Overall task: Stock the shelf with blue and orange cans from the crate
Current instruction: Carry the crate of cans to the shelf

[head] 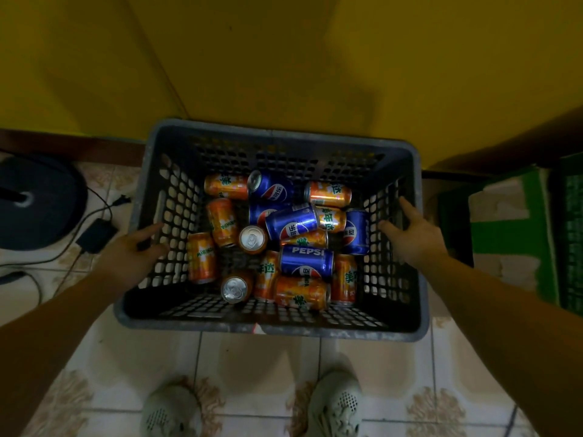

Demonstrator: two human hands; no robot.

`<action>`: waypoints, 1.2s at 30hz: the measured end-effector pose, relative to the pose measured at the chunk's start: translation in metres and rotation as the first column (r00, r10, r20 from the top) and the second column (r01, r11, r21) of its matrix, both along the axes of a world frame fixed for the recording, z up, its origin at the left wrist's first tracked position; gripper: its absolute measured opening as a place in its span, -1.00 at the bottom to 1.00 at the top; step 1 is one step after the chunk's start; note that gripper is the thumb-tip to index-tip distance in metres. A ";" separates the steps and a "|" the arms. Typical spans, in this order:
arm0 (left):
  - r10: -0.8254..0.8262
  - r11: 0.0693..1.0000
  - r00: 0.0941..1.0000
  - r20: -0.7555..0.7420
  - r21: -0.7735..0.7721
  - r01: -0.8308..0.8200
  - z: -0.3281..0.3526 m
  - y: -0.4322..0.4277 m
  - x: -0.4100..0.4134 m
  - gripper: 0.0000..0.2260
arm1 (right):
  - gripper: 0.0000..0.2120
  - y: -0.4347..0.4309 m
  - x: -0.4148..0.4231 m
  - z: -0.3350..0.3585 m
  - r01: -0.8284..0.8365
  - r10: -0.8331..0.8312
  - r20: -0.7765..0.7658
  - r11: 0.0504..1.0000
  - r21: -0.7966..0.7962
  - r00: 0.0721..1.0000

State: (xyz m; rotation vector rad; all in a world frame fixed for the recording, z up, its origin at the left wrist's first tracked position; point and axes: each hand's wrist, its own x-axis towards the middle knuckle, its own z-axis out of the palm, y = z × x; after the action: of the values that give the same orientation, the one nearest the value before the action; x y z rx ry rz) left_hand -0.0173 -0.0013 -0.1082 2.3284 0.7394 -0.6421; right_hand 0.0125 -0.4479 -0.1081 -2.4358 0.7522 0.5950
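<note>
— What's the biggest thing ahead of the hands?
— A yellow wall (284,58), above a tiled floor (252,373). On the floor, between the two hands, stands a dark perforated crate (284,331).
— And outside the hands?
— Beyond the right hand (413,238) there's a green carton (511,234). Out past the left hand (132,260) sits a round black base (38,200) with cables beside it.
— What are the hands doing?
— Each reaches over a side rim of the crate. The left one touches the inner left wall with its index finger stretched out; the right one lies spread against the inner right wall. Neither holds a can.
— Where are the cans?
— All in the bottom of the crate, jumbled between the two hands. The orange cans (299,293) and blue cans (306,261) mostly lie on their sides, some stacked on others. Two orange ones nearer the left hand show their silver tops.
— Anything below the hands?
— A pair of pale shoes (172,411) on the tiles.
</note>
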 end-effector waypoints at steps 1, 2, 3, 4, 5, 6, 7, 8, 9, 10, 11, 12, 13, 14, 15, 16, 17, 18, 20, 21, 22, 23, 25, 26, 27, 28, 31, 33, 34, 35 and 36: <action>0.010 1.000 1.000 0.002 -0.013 -0.010 0.000 0.000 0.002 -0.55 | -0.34 0.000 0.000 0.000 0.016 -0.016 0.003 1.000 0.009 1.000; -0.005 1.000 1.000 -0.003 -0.014 0.005 0.001 0.001 0.003 -0.52 | -0.35 0.001 0.000 -0.001 0.026 -0.027 0.006 1.000 0.013 1.000; -0.030 0.999 1.000 -0.008 -0.020 0.030 0.004 0.001 0.004 -0.48 | -0.35 0.002 0.000 0.000 0.036 -0.036 0.011 0.999 0.015 0.999; -0.069 0.997 0.998 -0.003 -0.020 0.069 0.005 0.002 0.004 -0.43 | -0.36 0.003 -0.002 0.001 0.044 -0.045 0.015 0.999 0.015 0.999; -0.102 0.994 0.995 0.003 -0.026 0.102 0.007 0.003 0.004 -0.38 | -0.36 0.003 -0.005 0.002 0.051 -0.051 0.022 0.999 0.013 0.998; -0.122 0.992 0.992 0.011 -0.038 0.122 0.010 0.004 0.004 -0.34 | -0.37 0.003 -0.007 0.004 0.055 -0.056 0.028 0.998 0.013 0.998; -0.130 0.990 0.991 0.017 -0.052 0.130 0.012 0.006 0.004 -0.32 | -0.37 0.004 -0.011 0.006 0.059 -0.060 0.032 0.998 0.013 0.998; -0.129 0.990 0.991 0.024 -0.055 0.130 0.015 0.007 0.005 -0.30 | -0.38 0.005 -0.013 0.009 0.060 -0.060 0.042 0.998 0.002 0.997; -0.127 0.990 0.992 0.026 -0.052 0.129 0.022 0.007 0.005 -0.28 | -0.37 0.006 -0.015 0.014 0.059 -0.058 0.052 0.998 -0.017 0.997; -0.130 0.991 0.991 0.022 -0.040 0.131 0.029 0.008 0.004 -0.27 | -0.36 0.008 -0.016 0.020 0.063 -0.062 0.053 0.997 -0.036 0.997; -0.132 0.991 0.991 0.019 -0.029 0.132 0.035 0.008 0.003 -0.26 | -0.36 0.009 -0.018 0.027 0.067 -0.065 0.047 0.997 -0.048 0.997; -0.132 0.991 0.991 0.010 -0.022 0.132 0.046 0.010 -0.001 -0.25 | -0.35 0.010 -0.021 0.037 0.070 -0.069 0.029 0.996 -0.050 0.997; -0.140 0.990 0.990 0.000 -0.020 0.140 0.062 0.011 -0.007 -0.25 | -0.35 0.012 -0.028 0.052 0.080 -0.079 0.010 0.996 -0.045 0.997; -0.156 0.988 0.988 -0.004 -0.019 0.155 0.080 0.014 -0.012 -0.26 | -0.35 0.014 -0.036 0.069 0.092 -0.092 -0.010 0.995 -0.035 0.996; -0.173 0.985 0.985 -0.012 -0.014 0.173 0.100 0.017 -0.016 -0.27 | -0.35 0.017 -0.045 0.090 0.098 -0.099 -0.033 0.995 -0.026 0.995; -0.188 0.982 0.982 -0.020 -0.006 0.188 0.122 0.020 -0.021 -0.28 | -0.34 0.020 -0.055 0.112 0.101 -0.102 -0.056 0.995 -0.020 0.993; -0.207 0.978 0.978 -0.027 0.003 0.207 0.144 0.023 -0.024 -0.29 | -0.34 0.022 -0.066 0.133 0.104 -0.105 -0.068 0.994 -0.017 0.992; -0.230 0.973 0.973 -0.034 0.003 0.230 0.168 0.026 -0.027 -0.30 | -0.35 0.025 -0.076 0.157 0.114 -0.114 -0.077 0.993 -0.013 0.990; -0.271 0.963 0.961 -0.050 -0.008 0.271 0.217 0.035 -0.033 -0.30 | -0.36 0.031 -0.099 0.210 0.131 -0.132 -0.079 0.991 -0.006 0.988; -0.290 0.957 0.955 -0.059 -0.007 0.290 0.243 0.041 -0.036 -0.30 | -0.37 0.035 -0.111 0.238 0.142 -0.141 -0.075 0.990 0.000 0.987; -0.311 0.950 0.948 -0.065 -0.011 0.311 0.269 0.047 -0.039 -0.30 | -0.38 0.040 -0.125 0.267 0.157 -0.157 -0.078 0.988 -0.007 0.985; -0.333 0.943 0.941 -0.059 -0.018 0.333 0.294 0.051 -0.042 -0.29 | -0.37 0.044 -0.139 0.294 0.168 -0.169 -0.068 0.985 -0.028 0.983; -0.380 0.925 0.924 -0.038 -0.025 0.380 0.343 0.053 -0.046 -0.30 | -0.37 0.052 -0.171 0.346 0.216 -0.220 -0.050 0.974 -0.071 0.974; -0.402 0.916 0.916 -0.016 -0.020 0.402 0.366 0.052 -0.046 -0.30 | -0.37 0.056 -0.187 0.370 0.242 -0.246 -0.037 0.967 -0.085 0.969; -0.428 0.904 0.904 0.002 -0.016 0.428 0.388 0.051 -0.047 -0.30 | -0.36 0.060 -0.204 0.392 0.269 -0.271 -0.022 0.960 -0.078 0.962; -0.463 0.886 0.886 0.015 -0.016 0.463 0.410 0.047 -0.047 -0.31 | -0.35 0.062 -0.220 0.412 0.302 -0.303 -0.011 0.951 -0.060 0.953; -0.583 0.811 0.810 0.067 -0.020 0.585 0.467 0.025 -0.044 -0.32 | -0.34 0.060 -0.270 0.468 0.421 -0.420 0.020 0.907 -0.031 0.907; -0.644 0.761 0.755 0.121 0.004 0.649 0.501 0.003 -0.043 -0.32 | -0.34 0.052 -0.304 0.499 0.485 -0.485 0.023 0.874 -0.022 0.874; -0.675 0.733 0.725 0.137 0.016 0.680 0.517 -0.011 -0.044 -0.31 | -0.34 0.047 -0.320 0.515 0.514 -0.513 0.022 0.858 -0.013 0.858; -0.706 0.703 0.693 0.144 0.026 0.711 0.532 -0.026 -0.046 -0.31 | -0.35 0.041 -0.338 0.529 0.546 -0.546 0.036 0.838 0.005 0.837; -0.737 0.669 0.656 0.160 0.032 0.743 0.545 -0.045 -0.049 -0.30 | -0.37 0.035 -0.356 0.543 0.583 -0.584 0.047 0.812 0.027 0.811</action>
State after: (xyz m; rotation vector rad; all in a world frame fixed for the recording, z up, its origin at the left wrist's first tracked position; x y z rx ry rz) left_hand -0.0660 -0.0464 0.4373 2.5693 -0.3660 -0.7719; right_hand -0.3433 -0.4130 0.4352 -2.0292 1.3930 0.2815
